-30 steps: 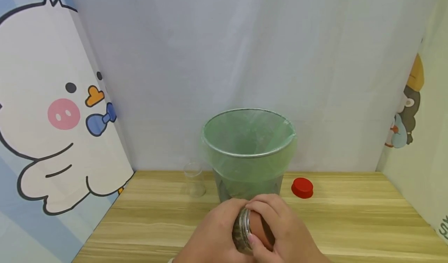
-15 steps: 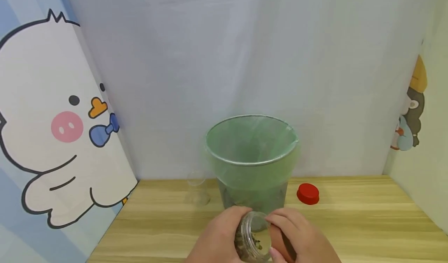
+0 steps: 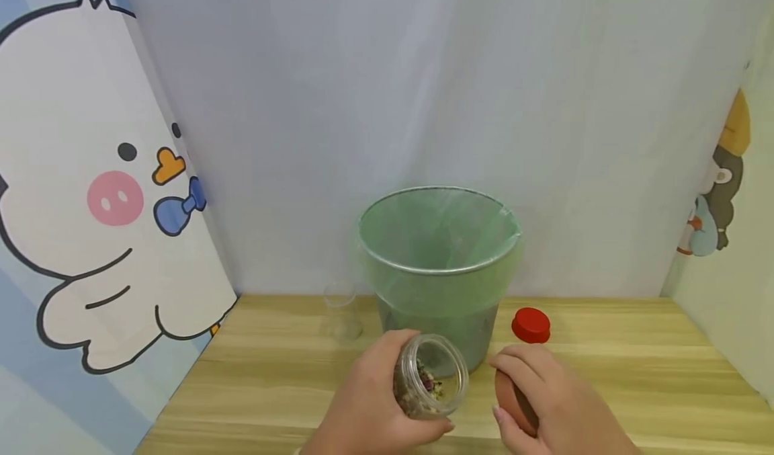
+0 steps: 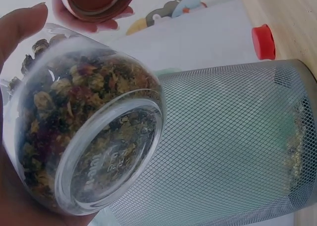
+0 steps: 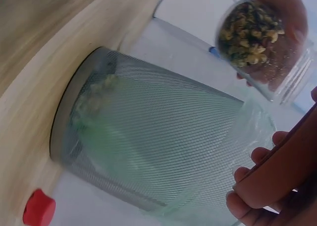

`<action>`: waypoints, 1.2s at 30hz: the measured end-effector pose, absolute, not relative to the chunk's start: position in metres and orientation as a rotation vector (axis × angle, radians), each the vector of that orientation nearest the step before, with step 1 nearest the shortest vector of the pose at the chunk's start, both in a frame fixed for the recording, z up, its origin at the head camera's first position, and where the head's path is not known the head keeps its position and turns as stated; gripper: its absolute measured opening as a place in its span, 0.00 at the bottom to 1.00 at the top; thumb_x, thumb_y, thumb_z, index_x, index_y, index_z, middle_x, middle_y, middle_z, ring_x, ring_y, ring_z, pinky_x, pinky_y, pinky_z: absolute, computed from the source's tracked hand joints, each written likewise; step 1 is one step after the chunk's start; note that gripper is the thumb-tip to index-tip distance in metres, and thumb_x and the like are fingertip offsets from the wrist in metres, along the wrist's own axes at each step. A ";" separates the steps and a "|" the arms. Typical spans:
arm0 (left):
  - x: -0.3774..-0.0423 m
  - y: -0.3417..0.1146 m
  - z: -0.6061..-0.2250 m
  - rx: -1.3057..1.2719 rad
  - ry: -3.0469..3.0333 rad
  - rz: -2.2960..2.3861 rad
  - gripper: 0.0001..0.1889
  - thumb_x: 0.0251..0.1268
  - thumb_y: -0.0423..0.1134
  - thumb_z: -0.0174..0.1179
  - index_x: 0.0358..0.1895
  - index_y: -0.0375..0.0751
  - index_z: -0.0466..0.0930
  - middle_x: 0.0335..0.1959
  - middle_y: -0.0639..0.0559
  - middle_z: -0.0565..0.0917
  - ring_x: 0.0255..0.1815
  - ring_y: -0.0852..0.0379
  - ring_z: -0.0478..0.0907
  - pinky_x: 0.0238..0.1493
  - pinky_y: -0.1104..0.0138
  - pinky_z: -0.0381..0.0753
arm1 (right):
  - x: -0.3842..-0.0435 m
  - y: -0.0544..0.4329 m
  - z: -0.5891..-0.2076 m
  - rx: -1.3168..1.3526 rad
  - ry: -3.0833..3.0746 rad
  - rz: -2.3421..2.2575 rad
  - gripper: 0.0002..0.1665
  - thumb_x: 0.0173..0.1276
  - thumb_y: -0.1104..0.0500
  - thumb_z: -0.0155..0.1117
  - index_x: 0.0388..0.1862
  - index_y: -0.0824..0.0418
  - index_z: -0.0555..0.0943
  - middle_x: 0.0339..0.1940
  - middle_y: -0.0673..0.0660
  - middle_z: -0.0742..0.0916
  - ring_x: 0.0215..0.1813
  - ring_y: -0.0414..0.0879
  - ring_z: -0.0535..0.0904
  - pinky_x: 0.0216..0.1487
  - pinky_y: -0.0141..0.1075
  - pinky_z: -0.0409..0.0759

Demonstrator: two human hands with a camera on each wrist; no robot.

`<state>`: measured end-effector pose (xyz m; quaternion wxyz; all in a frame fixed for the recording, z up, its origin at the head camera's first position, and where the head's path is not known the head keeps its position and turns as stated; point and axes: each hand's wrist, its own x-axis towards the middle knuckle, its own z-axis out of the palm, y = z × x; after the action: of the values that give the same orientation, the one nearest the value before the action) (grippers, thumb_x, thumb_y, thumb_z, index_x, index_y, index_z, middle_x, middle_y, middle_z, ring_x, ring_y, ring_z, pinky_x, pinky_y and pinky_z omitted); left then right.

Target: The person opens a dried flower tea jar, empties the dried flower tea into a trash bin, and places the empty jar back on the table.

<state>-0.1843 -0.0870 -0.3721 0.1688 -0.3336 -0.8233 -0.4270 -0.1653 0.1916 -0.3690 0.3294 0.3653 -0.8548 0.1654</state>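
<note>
My left hand (image 3: 369, 404) grips a clear glass jar (image 3: 417, 391), its uncovered mouth tilted toward the right. Dried flower buds (image 4: 74, 94), yellowish with some dark red, lie inside it, and the left wrist view shows its embossed base. To the right, my right hand (image 3: 562, 401) holds a brown jar lid (image 3: 512, 402) by its edge, apart from the jar. Its hollow underside shows in the left wrist view. Both hands are in front of a mesh wastebasket (image 5: 163, 132) lined with a thin green bag (image 3: 435, 294).
A red cap (image 3: 532, 325) lies on the wooden table (image 3: 629, 374) to the right of the wastebasket. Left of it stands a clear, empty-looking glass (image 3: 342, 315). Some yellowish bits (image 4: 294, 159) show through the mesh near the basket's bottom. A pale curtain (image 3: 387, 105) hangs behind.
The brown lid has come off the jar and moved right with my right hand. The jar's mouth is now uncovered and turned more toward the camera.
</note>
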 end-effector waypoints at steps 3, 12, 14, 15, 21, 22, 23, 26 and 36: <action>-0.185 -0.088 -0.371 -0.923 -2.336 -1.210 0.45 0.40 0.57 0.85 0.66 0.58 0.71 0.53 0.66 0.78 0.49 0.63 0.79 0.50 0.64 0.83 | -0.171 0.197 -0.366 1.029 -2.208 0.378 0.24 0.74 0.39 0.53 0.53 0.54 0.83 0.49 0.45 0.82 0.44 0.41 0.77 0.43 0.38 0.82; -0.184 -0.089 -0.371 -0.879 -2.348 -1.174 0.47 0.38 0.58 0.85 0.66 0.56 0.72 0.54 0.68 0.77 0.50 0.63 0.78 0.50 0.63 0.83 | -0.175 0.213 -0.394 1.221 -2.228 0.167 0.20 0.70 0.38 0.64 0.42 0.53 0.81 0.37 0.42 0.77 0.37 0.38 0.73 0.36 0.30 0.75; -0.184 -0.088 -0.372 -0.883 -2.350 -1.169 0.47 0.39 0.59 0.85 0.66 0.57 0.71 0.54 0.68 0.77 0.50 0.63 0.79 0.50 0.63 0.83 | -0.176 0.218 -0.404 1.267 -2.250 0.097 0.22 0.67 0.36 0.68 0.40 0.52 0.78 0.34 0.40 0.74 0.34 0.36 0.69 0.32 0.26 0.69; -0.184 -0.087 -0.372 -0.884 -2.353 -1.165 0.47 0.38 0.59 0.85 0.66 0.57 0.71 0.54 0.68 0.77 0.50 0.63 0.78 0.50 0.63 0.83 | -0.176 0.221 -0.409 1.283 -2.265 0.065 0.22 0.67 0.35 0.68 0.38 0.51 0.77 0.32 0.40 0.72 0.33 0.35 0.67 0.30 0.25 0.66; -0.184 -0.086 -0.372 -0.884 -2.364 -1.144 0.48 0.37 0.59 0.85 0.66 0.56 0.72 0.55 0.68 0.77 0.51 0.64 0.78 0.51 0.63 0.83 | -0.184 0.241 -0.431 1.266 -2.457 0.114 0.21 0.62 0.40 0.76 0.34 0.47 0.73 0.30 0.36 0.65 0.32 0.31 0.62 0.29 0.25 0.63; -0.183 -0.086 -0.372 -0.883 -2.367 -1.138 0.48 0.37 0.59 0.85 0.66 0.55 0.72 0.55 0.68 0.77 0.51 0.64 0.78 0.51 0.63 0.83 | -0.186 0.245 -0.433 1.234 -2.501 0.142 0.20 0.62 0.41 0.76 0.35 0.48 0.74 0.30 0.35 0.66 0.31 0.31 0.62 0.29 0.26 0.65; -0.184 -0.086 -0.372 -0.883 -2.370 -1.129 0.48 0.37 0.59 0.85 0.66 0.55 0.72 0.55 0.68 0.77 0.51 0.64 0.78 0.51 0.63 0.83 | -0.189 0.248 -0.435 1.198 -2.546 0.173 0.19 0.62 0.44 0.76 0.34 0.47 0.74 0.29 0.35 0.65 0.31 0.30 0.62 0.30 0.26 0.66; -0.184 -0.085 -0.371 -0.883 -2.381 -1.107 0.48 0.36 0.59 0.85 0.66 0.54 0.72 0.54 0.65 0.78 0.50 0.65 0.78 0.50 0.63 0.83 | -0.200 0.260 -0.437 1.049 -2.654 0.171 0.16 0.63 0.47 0.75 0.36 0.47 0.74 0.29 0.35 0.67 0.31 0.32 0.63 0.31 0.30 0.70; -0.181 -0.085 -0.372 -0.888 -2.400 -1.164 0.48 0.37 0.58 0.85 0.66 0.54 0.72 0.54 0.66 0.78 0.51 0.64 0.78 0.51 0.62 0.83 | -0.245 0.288 -0.438 0.681 -2.768 -0.042 0.16 0.63 0.48 0.72 0.35 0.53 0.75 0.30 0.46 0.72 0.31 0.44 0.67 0.26 0.40 0.72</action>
<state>-0.1812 -0.0851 -0.3721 0.1646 -0.3116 -0.8420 -0.4084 -0.2447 0.2877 -0.4379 0.1447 0.2363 -0.9607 -0.0145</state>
